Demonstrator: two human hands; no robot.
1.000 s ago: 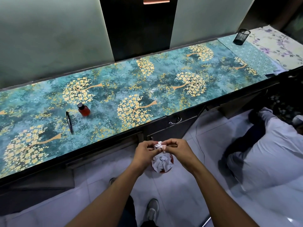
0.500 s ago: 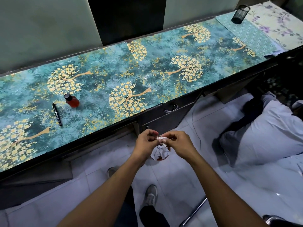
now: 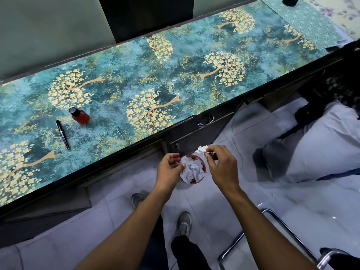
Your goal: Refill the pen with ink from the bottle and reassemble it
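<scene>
Pinching a tissue scrap (image 3: 201,148) in my right hand (image 3: 222,166) over the bin (image 3: 203,168); left hand (image 3: 168,168) loosely curled, empty.
Pen (image 3: 62,134) looks slim, slippery: grip mid-barrel.

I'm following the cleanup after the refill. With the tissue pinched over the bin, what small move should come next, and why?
Probably open the right hand and let the crumpled tissue fall. It sits just above the far rim of the small bin, which already holds crumpled tissues. The left hand holds nothing. The capped pen and closed ink bottle lie on the desk, so this looks like the last scrap.
</scene>
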